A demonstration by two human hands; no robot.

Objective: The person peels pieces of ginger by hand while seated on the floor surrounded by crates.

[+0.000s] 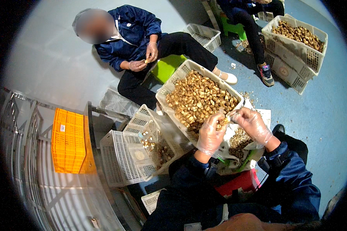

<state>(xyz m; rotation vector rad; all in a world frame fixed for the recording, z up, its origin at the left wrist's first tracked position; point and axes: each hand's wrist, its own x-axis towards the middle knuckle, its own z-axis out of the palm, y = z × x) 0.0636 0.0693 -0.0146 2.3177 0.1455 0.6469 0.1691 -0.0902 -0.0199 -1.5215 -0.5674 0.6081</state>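
Observation:
Both my hands wear clear plastic gloves and meet over the near right corner of a white crate (169, 101) heaped with brown mushrooms (202, 96). My left hand (212, 134) is closed, its fingertips pinching one small yellowish-brown mushroom (221, 122). Close against it, my right hand (251, 122) is closed too, thumb and fingers pressed together at the mushroom's side. What the right fingers hold is too small to make out. Below my hands, a whitish bag (263, 115) lies spread, with brown trimmings (240, 141) piled on it.
Left of the heaped crate, a white basket (144, 115) holds pale pieces and dark scraps. An orange crate (68, 140) stands by metal racks. Across from me a seated co-worker (137, 38) handles a small piece. Another person (243, 23) sits beside a full crate (315, 57).

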